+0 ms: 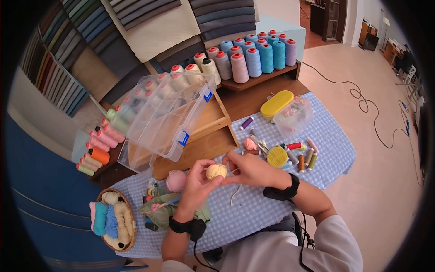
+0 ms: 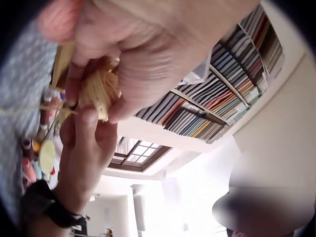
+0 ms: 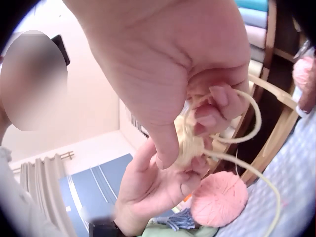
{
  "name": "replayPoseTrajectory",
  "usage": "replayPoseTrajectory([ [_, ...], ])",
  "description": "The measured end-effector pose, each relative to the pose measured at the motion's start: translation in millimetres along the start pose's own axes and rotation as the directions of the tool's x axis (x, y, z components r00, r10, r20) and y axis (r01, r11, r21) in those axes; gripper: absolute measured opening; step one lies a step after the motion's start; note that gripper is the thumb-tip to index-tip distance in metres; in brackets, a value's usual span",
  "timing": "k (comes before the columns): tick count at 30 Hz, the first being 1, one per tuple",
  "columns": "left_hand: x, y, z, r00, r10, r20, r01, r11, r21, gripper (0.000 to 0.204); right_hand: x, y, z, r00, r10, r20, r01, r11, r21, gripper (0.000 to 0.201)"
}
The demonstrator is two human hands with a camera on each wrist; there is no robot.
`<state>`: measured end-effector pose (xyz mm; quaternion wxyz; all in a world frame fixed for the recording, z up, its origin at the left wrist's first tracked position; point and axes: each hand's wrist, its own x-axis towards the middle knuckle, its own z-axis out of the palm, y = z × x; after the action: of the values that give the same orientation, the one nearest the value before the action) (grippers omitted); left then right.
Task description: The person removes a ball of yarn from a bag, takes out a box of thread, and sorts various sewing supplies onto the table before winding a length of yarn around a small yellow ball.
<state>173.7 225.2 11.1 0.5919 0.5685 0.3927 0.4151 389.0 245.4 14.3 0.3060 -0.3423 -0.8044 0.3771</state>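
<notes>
A small pale-yellow yarn ball (image 1: pixel 216 171) is held up over the checked cloth in my left hand (image 1: pixel 198 177), with fingers and thumb round its sides. My right hand (image 1: pixel 256 171) is close against the ball's right side. Its curled fingers pinch the yarn strand (image 3: pixel 256 111), which loops out past the fingertips in the right wrist view. The loose end of the strand hangs down toward the cloth. In the left wrist view the wound yarn (image 2: pixel 101 94) shows between both hands. A pink yarn ball (image 1: pixel 176 181) lies just left of my left hand.
On the blue checked cloth (image 1: pixel 326 131) lie several small thread spools (image 1: pixel 301 163), a yellow round lid (image 1: pixel 277 156) and a yellow-lidded box (image 1: pixel 277 103). A wicker basket (image 1: pixel 131 235) of yarn skeins stands left. Behind are a clear plastic case (image 1: pixel 167 122) and large thread cones (image 1: pixel 239 68).
</notes>
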Motion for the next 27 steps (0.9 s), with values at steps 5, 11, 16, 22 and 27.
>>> replayPoseTrajectory([
  [5,3.8,6.2,-18.1,0.996,0.004,0.087,-0.010,0.997,0.071,0.041,3.3,16.6,3.8,0.987,-0.040,-0.155,0.081,0.959,0.270,0.029],
  [11,-6.4,-10.1,-20.9,0.958,0.014,0.286,0.076,0.950,-0.303,0.049,4.4,17.7,-6.3,0.959,0.235,-0.156,-0.069,0.731,0.679,0.032],
  [16,-4.9,-5.5,-25.3,0.970,-0.102,0.219,0.208,0.814,-0.543,0.053,8.8,26.3,-4.8,0.963,0.226,-0.145,-0.035,0.643,0.765,0.031],
  [22,-2.8,-13.6,-27.4,0.964,0.002,0.267,0.164,0.787,-0.595,0.054,9.8,18.6,18.8,0.989,-0.003,-0.148,0.101,0.741,0.664,0.025],
  [27,-3.7,-18.1,-26.6,0.942,-0.004,0.335,0.187,0.837,-0.515,0.049,7.3,22.5,19.0,0.991,-0.110,0.077,0.082,0.950,0.302,0.034],
])
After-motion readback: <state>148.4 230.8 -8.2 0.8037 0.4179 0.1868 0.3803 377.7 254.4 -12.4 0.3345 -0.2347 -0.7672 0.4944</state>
